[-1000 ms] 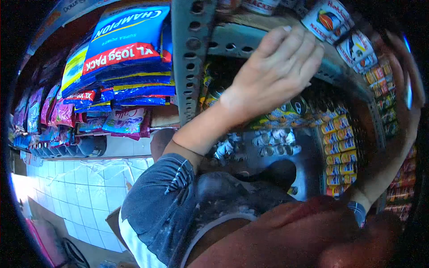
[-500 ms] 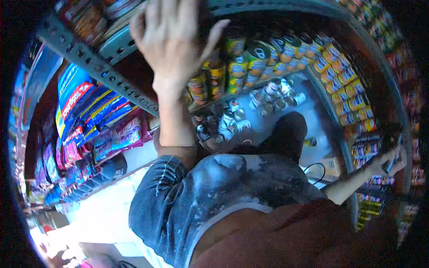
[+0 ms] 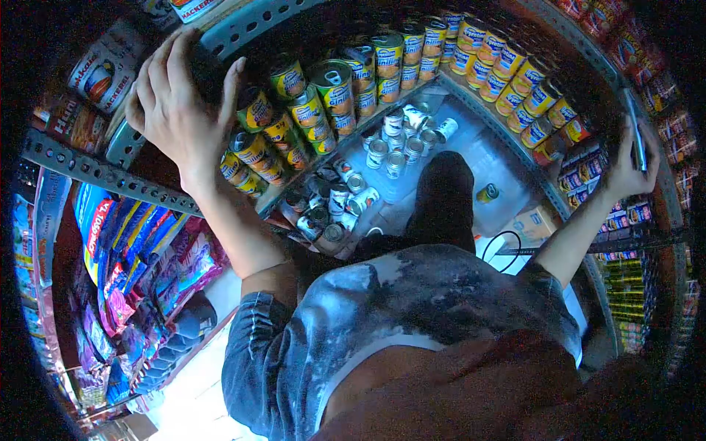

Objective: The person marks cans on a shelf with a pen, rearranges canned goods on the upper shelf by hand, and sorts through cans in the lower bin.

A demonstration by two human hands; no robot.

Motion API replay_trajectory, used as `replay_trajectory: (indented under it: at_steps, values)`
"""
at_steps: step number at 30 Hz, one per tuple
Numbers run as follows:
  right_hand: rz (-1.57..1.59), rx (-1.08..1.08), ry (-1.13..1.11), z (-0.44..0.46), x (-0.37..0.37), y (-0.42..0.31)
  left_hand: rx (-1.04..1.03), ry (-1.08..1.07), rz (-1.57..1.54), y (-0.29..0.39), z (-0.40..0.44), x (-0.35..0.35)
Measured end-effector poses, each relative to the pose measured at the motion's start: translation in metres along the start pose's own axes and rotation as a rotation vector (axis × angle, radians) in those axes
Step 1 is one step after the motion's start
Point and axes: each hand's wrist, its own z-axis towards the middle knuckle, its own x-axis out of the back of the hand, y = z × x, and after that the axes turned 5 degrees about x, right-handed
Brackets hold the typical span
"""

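Note:
My left hand (image 3: 180, 117) is at the upper left, fingers stretched out and thumb apart, in front of the perforated metal shelf edge (image 3: 220, 44). Whether its fingertips rest on the shelf I cannot tell. Just right of it, yellow cans (image 3: 305, 114) stand stacked in rows. At the far right my right hand (image 3: 634, 173) is closed around a thin flat object with a shiny edge (image 3: 635, 128), seen nearly edge-on. Below, between the shelves, small cans with white labels (image 3: 393, 151) stand and lie in a group, with darker loose cans (image 3: 323, 209) nearer the left.
Yellow cans (image 3: 507, 70) line the right-hand shelf. Mackerel cans (image 3: 99, 77) sit on an upper left shelf, above blue and purple packets (image 3: 140, 235). A single can (image 3: 487, 192) and a black cable (image 3: 507, 235) are low, near my knee (image 3: 445, 191).
My left hand has moved left and down in view, and my right hand has risen with the flat object still in it. The view has shifted, showing more of the stacked cans.

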Motion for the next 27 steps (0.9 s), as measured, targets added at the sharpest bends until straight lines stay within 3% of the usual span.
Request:
replay_trajectory:
  at_steps: [3, 6, 9, 11, 12, 16, 17, 20, 24, 27]
  values:
    - [0.12, 0.048, -0.078, 0.019, -0.01, 0.008, 0.001, -0.008, -0.004, 0.001, 0.001, 0.001]
    - [-0.092, 0.208, -0.336, 0.044, -0.017, 0.02, -0.003, -0.008, -0.009, -0.001, 0.0, -0.001]
    - [-0.247, 0.266, -0.438, 0.062, -0.022, 0.051, -0.006, -0.007, -0.002, -0.002, -0.001, -0.001]
    - [-0.019, 0.214, -0.379, 0.059, -0.011, 0.122, 0.0, -0.01, 0.013, -0.001, -0.001, -0.001]
    - [-0.278, 0.305, -0.461, 0.064, -0.006, 0.141, 0.004, -0.011, 0.023, -0.002, -0.001, -0.001]
    - [-0.636, 0.384, -0.635, 0.066, -0.01, 0.17, 0.011, 0.006, 0.036, 0.003, 0.002, 0.005]
    - [-0.48, 0.427, -0.615, 0.062, -0.012, 0.185, 0.021, 0.028, 0.012, 0.001, 0.0, 0.002]
    - [-0.521, 0.461, -0.588, 0.047, -0.002, 0.211, 0.05, 0.096, -0.093, -0.003, -0.005, -0.006]
    - [-0.434, 0.581, -0.54, 0.048, -0.024, 0.189, 0.052, 0.319, -0.482, -0.011, -0.004, -0.033]
    - [-0.487, 0.635, -0.611, 0.04, -0.019, 0.183, 0.056, 0.348, -0.522, -0.009, -0.006, -0.035]
